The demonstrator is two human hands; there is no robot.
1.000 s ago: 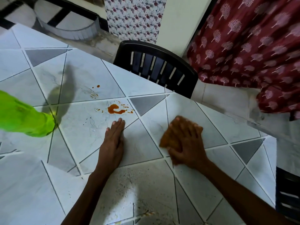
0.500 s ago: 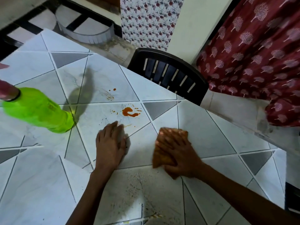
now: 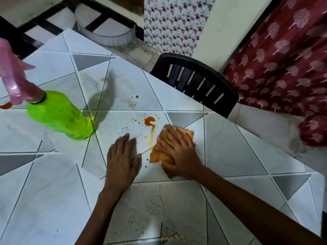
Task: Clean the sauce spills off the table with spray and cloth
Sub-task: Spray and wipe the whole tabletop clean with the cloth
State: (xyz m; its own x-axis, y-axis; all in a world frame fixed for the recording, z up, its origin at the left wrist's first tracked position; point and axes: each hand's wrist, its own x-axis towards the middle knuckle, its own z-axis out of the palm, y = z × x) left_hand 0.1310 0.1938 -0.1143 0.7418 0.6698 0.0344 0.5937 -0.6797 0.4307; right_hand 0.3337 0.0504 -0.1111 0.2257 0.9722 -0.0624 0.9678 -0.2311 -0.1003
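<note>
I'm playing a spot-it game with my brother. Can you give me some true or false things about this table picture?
1. The right hand presses an orange cloth on the table. True.
2. The left hand holds the green spray bottle. False: it lies flat on the table, and the bottle stands by itself.
3. All the sauce is wiped away. False: a sauce blob lies beside the cloth.
4. A black chair is at the table's far side. True.
</note>
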